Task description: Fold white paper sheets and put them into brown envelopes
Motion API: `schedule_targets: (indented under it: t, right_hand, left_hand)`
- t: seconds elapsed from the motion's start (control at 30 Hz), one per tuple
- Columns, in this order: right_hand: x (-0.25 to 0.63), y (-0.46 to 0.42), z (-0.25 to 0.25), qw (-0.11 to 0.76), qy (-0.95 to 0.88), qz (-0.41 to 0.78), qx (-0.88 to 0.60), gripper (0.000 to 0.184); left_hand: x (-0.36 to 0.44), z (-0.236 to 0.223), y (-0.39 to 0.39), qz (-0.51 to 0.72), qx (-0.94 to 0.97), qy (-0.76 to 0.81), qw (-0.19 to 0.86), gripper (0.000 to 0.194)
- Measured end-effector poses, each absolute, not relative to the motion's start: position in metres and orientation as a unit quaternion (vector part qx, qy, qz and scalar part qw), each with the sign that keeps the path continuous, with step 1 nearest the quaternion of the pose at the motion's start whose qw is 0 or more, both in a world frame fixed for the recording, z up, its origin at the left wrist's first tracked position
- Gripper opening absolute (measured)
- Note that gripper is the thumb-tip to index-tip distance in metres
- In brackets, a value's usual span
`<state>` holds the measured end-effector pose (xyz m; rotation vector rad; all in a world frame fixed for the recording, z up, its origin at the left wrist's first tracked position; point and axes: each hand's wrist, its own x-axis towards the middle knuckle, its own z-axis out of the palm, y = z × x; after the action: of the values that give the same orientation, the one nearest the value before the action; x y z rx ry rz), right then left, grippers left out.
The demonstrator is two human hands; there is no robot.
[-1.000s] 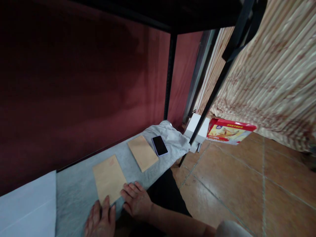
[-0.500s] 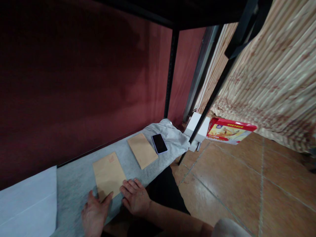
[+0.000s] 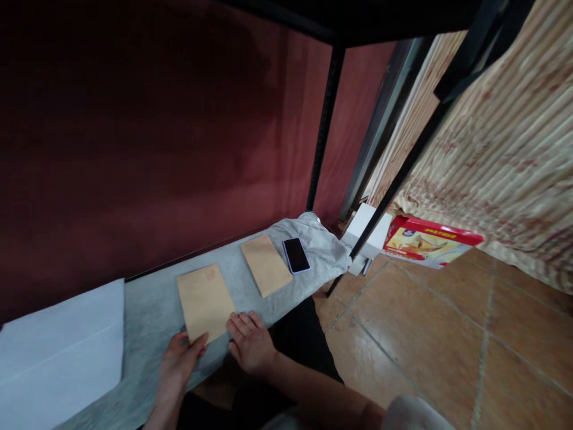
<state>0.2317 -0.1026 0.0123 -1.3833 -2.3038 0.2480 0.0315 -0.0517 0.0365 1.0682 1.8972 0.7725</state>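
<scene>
Two bare hands meet the near end of a tan envelope [image 3: 206, 298] lying flat on a grey cloth [image 3: 150, 322] that covers a narrow shelf. The left hand [image 3: 179, 358] pinches its near edge by the left corner, thumb on top and fingertips curled at and beneath the edge. The right hand [image 3: 253, 343] is palm down, fingers flat and close together, their tips on the right near corner; the two hands cover these corners. A reddish mark is printed near the far right corner, too small to read.

To the right, apart from it, lies a second envelope [image 3: 265, 266], plain-faced and set at a slant. Just beyond is a phone [image 3: 296, 255] with a dark screen and pale purple edge, close to where the cloth bunches at the shelf's end. Well to the left, a large white sheet [image 3: 62, 352] with a crease rests on the cloth.

Behind the shelf rises a dark red panel [image 3: 179, 179]. A black front post [image 3: 398, 179] slants down past the shelf's end and hides part of a white box [image 3: 367, 230]. Beside that, a red and yellow carton [image 3: 430, 242] sits over brown floor tiles [image 3: 412, 322], before a striped curtain [image 3: 505, 149].
</scene>
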Motion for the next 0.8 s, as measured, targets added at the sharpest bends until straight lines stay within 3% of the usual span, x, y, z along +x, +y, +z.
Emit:
schedule_targets:
  t: [0.3,0.47,0.53,0.7,0.8]
  right_hand:
    - [0.217,-0.096,0.026,0.262,-0.824,0.077,-0.496,0.053]
    - [0.210,-0.079,0.047,0.240,-0.794,0.096,-0.550,0.038]
    - [0.213,-0.070,0.055,0.291,-0.761,0.148,-0.561,0.035]
    - [0.210,-0.053,0.059,0.531,-0.530,0.385,-0.537,0.027]
    - [0.202,-0.057,0.048,0.567,-0.387,0.531,-0.497,0.036]
  left_hand:
    - [0.050,0.058,-0.070,0.398,0.352,0.691,0.490,0.047]
    - [0.070,0.076,-0.078,0.471,0.356,0.628,0.507,0.067]
    - [0.076,0.083,-0.081,0.509,0.336,0.592,0.527,0.069]
    - [0.087,0.084,-0.081,0.511,0.244,0.586,0.579,0.048]
    - [0.094,0.074,-0.078,0.486,0.240,0.582,0.606,0.040]
